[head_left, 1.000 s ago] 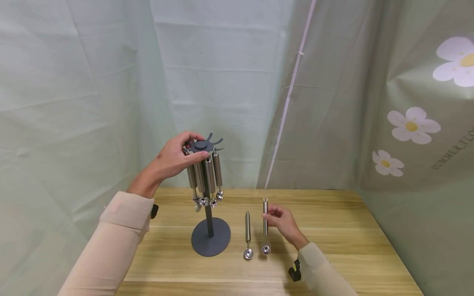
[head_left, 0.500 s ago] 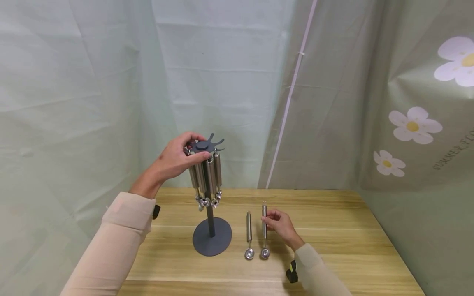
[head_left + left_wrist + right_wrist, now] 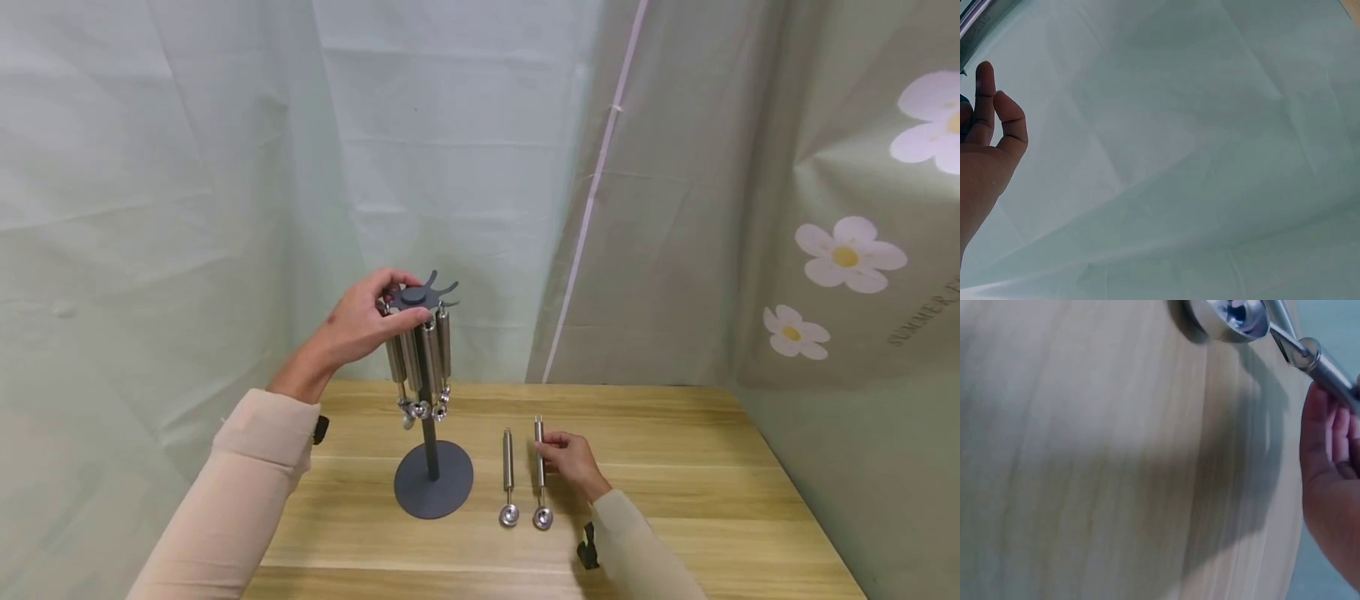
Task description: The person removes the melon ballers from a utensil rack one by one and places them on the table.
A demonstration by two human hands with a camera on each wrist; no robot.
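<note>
Right hand (image 3: 570,461) pinches right-hand steel scoop (image 3: 539,471) by handle, long axis pointing away along wooden table (image 3: 675,467); left hand (image 3: 358,323) grips dark grey hanging stand (image 3: 429,392) top.

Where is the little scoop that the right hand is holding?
In the head view the scoop lies on the wooden table, pinched by the right hand, right of another scoop and the grey stand.

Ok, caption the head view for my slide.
Left hand grips dark grey metal utensil stand; right hand pinches steel scoop.

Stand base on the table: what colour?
Dark grey stand base; the head view shows it best.
</note>
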